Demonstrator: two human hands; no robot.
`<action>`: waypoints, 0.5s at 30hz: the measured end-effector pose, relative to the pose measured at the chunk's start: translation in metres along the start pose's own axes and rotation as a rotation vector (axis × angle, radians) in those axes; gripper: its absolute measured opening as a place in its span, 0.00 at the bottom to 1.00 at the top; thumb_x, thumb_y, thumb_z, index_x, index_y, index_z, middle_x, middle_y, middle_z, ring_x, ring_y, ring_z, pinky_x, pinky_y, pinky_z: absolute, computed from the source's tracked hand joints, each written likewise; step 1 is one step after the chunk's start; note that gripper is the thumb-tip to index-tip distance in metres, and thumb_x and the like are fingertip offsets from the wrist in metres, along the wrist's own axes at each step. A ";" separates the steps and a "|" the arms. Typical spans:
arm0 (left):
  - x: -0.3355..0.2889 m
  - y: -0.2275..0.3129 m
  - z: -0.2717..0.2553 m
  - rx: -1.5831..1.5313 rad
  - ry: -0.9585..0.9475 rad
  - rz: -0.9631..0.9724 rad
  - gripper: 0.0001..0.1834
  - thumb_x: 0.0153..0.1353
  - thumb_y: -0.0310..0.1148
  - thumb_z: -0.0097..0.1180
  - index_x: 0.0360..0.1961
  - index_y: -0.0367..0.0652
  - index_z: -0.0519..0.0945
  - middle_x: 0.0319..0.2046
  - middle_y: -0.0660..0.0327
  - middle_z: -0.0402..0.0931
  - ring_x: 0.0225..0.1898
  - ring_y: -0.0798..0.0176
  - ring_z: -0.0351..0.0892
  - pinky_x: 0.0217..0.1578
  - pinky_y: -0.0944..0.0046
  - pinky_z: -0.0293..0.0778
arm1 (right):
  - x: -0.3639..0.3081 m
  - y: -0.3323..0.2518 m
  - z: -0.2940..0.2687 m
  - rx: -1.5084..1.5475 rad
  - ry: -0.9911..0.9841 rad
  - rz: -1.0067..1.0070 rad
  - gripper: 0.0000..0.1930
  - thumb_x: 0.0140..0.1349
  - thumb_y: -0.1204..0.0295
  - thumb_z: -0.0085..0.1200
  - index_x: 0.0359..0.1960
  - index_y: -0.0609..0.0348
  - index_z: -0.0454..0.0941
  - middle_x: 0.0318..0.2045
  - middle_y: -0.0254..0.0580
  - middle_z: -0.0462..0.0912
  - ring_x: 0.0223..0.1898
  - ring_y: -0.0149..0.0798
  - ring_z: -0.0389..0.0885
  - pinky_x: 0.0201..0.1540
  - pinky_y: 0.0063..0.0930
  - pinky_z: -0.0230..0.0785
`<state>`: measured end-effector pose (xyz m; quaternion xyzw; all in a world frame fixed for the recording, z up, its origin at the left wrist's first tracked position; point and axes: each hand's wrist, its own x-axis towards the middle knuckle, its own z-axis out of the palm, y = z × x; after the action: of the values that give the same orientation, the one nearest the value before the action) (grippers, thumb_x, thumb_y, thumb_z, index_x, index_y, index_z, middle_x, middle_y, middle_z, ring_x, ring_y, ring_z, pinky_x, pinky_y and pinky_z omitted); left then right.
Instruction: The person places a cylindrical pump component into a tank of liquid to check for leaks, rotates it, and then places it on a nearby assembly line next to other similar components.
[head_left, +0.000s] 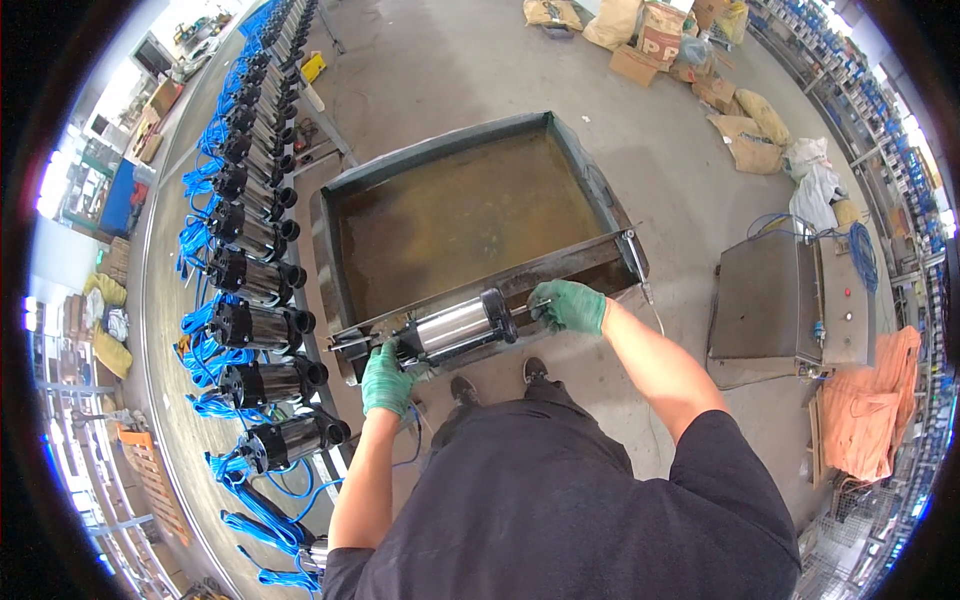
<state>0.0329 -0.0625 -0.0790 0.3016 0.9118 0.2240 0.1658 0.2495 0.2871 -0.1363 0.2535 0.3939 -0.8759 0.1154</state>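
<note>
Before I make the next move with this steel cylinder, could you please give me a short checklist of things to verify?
1. Left hand at the black left end of the steel cylinder: ok.
2. Right hand beside the cylinder's other end: ok.
3. Right fingers firmly closed on something: cannot tell, the grip is partly hidden.
4. Cylinder lying along the near side of the tank: ok.
5. Both hands gloved: ok.
6. Blue cable free of snags: cannot tell, partly hidden.

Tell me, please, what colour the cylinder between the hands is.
The cylinder is silver with black ends, best seen in the head view.
</note>
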 end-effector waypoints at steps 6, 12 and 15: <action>-0.003 -0.014 0.004 0.020 0.041 0.016 0.36 0.50 0.41 0.79 0.60 0.44 0.79 0.51 0.49 0.82 0.51 0.44 0.82 0.53 0.51 0.78 | -0.006 -0.034 0.027 -0.370 0.010 0.102 0.33 0.69 0.73 0.55 0.76 0.53 0.64 0.42 0.43 0.87 0.38 0.36 0.87 0.37 0.33 0.81; 0.008 0.005 0.011 0.005 0.011 0.021 0.37 0.50 0.42 0.78 0.61 0.44 0.79 0.51 0.48 0.81 0.52 0.43 0.81 0.52 0.50 0.78 | 0.022 -0.019 0.009 -1.988 0.211 0.134 0.20 0.65 0.70 0.55 0.59 0.58 0.82 0.43 0.56 0.89 0.43 0.55 0.89 0.47 0.47 0.82; -0.003 -0.018 0.008 -0.001 0.048 -0.023 0.38 0.50 0.44 0.78 0.61 0.44 0.79 0.52 0.49 0.80 0.53 0.43 0.81 0.52 0.50 0.78 | 0.023 -0.028 0.039 -1.822 0.285 0.125 0.15 0.61 0.64 0.59 0.44 0.59 0.87 0.45 0.56 0.88 0.46 0.60 0.87 0.50 0.49 0.79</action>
<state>0.0307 -0.0748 -0.0943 0.2855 0.9188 0.2299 0.1467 0.2049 0.2763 -0.1086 0.1910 0.9270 -0.1802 0.2679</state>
